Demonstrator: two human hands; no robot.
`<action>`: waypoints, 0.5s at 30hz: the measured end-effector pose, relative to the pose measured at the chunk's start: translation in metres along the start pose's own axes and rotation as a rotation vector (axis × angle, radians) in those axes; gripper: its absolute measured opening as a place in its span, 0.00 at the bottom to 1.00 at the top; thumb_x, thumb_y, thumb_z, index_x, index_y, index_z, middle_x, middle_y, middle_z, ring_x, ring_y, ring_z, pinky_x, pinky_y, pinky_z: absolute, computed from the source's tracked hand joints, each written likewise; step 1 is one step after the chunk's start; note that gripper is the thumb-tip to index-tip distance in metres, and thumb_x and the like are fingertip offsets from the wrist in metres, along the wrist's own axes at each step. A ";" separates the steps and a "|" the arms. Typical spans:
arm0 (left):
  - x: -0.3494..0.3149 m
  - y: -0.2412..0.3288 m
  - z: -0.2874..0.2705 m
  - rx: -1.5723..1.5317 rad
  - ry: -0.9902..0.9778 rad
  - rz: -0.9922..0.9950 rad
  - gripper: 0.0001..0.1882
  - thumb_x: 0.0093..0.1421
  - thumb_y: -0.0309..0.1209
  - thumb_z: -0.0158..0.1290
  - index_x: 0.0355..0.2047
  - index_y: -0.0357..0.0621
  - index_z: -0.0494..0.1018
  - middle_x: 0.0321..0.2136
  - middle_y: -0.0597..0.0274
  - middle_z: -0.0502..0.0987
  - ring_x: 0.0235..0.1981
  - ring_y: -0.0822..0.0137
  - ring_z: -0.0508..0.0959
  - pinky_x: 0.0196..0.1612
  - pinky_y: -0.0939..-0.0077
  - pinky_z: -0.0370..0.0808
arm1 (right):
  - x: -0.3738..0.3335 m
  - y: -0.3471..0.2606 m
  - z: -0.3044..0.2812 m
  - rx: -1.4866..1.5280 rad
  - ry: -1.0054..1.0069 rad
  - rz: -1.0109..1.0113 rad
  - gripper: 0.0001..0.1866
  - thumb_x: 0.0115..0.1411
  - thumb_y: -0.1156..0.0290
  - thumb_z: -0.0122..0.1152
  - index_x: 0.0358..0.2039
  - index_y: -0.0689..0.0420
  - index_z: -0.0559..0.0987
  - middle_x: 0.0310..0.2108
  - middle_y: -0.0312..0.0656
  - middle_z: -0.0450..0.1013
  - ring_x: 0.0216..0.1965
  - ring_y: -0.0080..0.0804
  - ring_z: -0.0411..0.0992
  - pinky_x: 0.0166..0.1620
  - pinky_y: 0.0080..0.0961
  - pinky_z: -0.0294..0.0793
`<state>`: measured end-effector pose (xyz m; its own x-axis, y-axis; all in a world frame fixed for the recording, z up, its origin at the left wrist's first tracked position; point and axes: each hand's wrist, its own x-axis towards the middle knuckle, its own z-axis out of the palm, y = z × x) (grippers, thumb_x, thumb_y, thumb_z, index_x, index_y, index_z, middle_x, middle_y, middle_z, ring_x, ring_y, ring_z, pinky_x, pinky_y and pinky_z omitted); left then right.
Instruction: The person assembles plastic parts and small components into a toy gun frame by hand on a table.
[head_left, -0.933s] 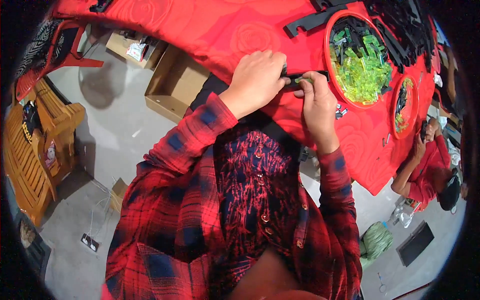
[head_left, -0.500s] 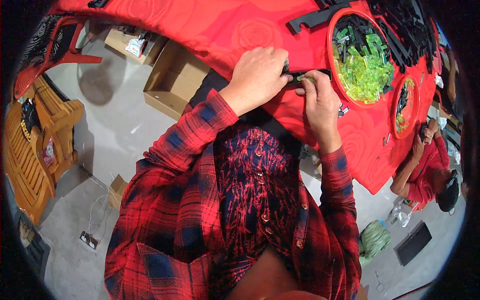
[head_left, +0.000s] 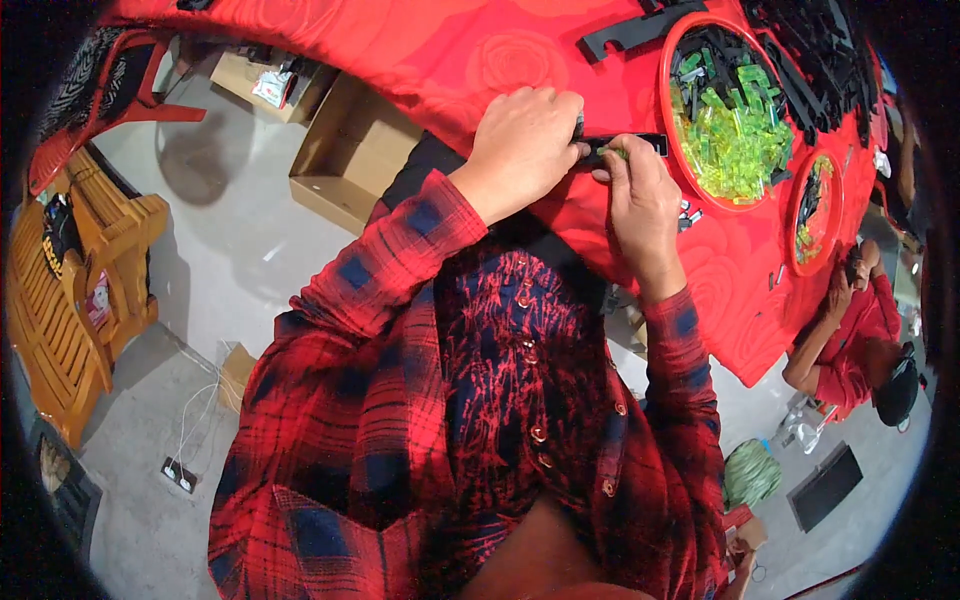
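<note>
Over the near edge of the red-covered table, my left hand (head_left: 530,140) grips the left end of a flat black plastic strip (head_left: 652,143), its fingers closed around it. My right hand (head_left: 642,195) is closed in a pinch at the strip's middle. Between its thumb and fingertips shows a bit of a small yellow-green translucent piece (head_left: 616,153), lying against the strip. Just right of my hands stands a round red-rimmed tray (head_left: 667,120), holding many yellow-green translucent pieces (head_left: 740,150) and black parts. The left fingertips are partly hidden behind the hand.
A smaller red-rimmed tray (head_left: 795,240) stands farther right. Black plastic parts (head_left: 815,70) are heaped at the far right, with a notched black bar (head_left: 625,38) beside them. Another person (head_left: 850,320) in red sits at the right. An open cardboard box (head_left: 335,195) stands left of the table.
My hands keep the same hold, and the black strip stays between them. The right fingers have shifted slightly over the small yellow-green piece, which now shows less.
</note>
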<state>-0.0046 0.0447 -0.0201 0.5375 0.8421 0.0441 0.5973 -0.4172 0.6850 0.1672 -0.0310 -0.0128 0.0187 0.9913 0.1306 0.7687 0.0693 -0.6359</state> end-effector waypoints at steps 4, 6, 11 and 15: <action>-0.001 -0.001 -0.001 -0.003 0.039 0.037 0.17 0.53 0.36 0.63 0.34 0.38 0.71 0.31 0.47 0.76 0.38 0.44 0.76 0.42 0.51 0.73 | 0.003 -0.009 -0.004 0.029 -0.013 0.034 0.07 0.63 0.80 0.59 0.42 0.62 0.75 0.31 0.48 0.76 0.29 0.40 0.78 0.33 0.34 0.77; 0.001 -0.004 -0.001 -0.003 0.013 0.052 0.17 0.54 0.36 0.63 0.34 0.38 0.71 0.31 0.48 0.76 0.38 0.44 0.77 0.42 0.52 0.73 | 0.003 -0.008 -0.005 0.082 -0.016 0.099 0.07 0.63 0.80 0.59 0.42 0.63 0.75 0.31 0.48 0.77 0.30 0.38 0.79 0.33 0.32 0.77; 0.005 -0.010 -0.013 -0.083 -0.115 0.105 0.13 0.58 0.33 0.57 0.39 0.39 0.71 0.34 0.48 0.76 0.39 0.44 0.77 0.44 0.54 0.74 | -0.012 -0.011 -0.019 0.487 0.192 0.279 0.07 0.68 0.80 0.54 0.45 0.63 0.73 0.40 0.45 0.79 0.35 0.28 0.80 0.37 0.23 0.81; 0.016 0.001 -0.044 0.141 -0.053 0.510 0.15 0.60 0.29 0.51 0.47 0.45 0.72 0.43 0.53 0.75 0.45 0.51 0.77 0.47 0.59 0.75 | -0.027 0.001 -0.030 0.521 0.369 0.236 0.09 0.70 0.79 0.51 0.49 0.64 0.70 0.43 0.49 0.78 0.34 0.28 0.78 0.37 0.22 0.80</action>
<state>-0.0216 0.0728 0.0128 0.8076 0.5035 0.3072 0.3244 -0.8141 0.4816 0.1870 -0.0609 0.0061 0.4361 0.8897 0.1350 0.3101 -0.0077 -0.9507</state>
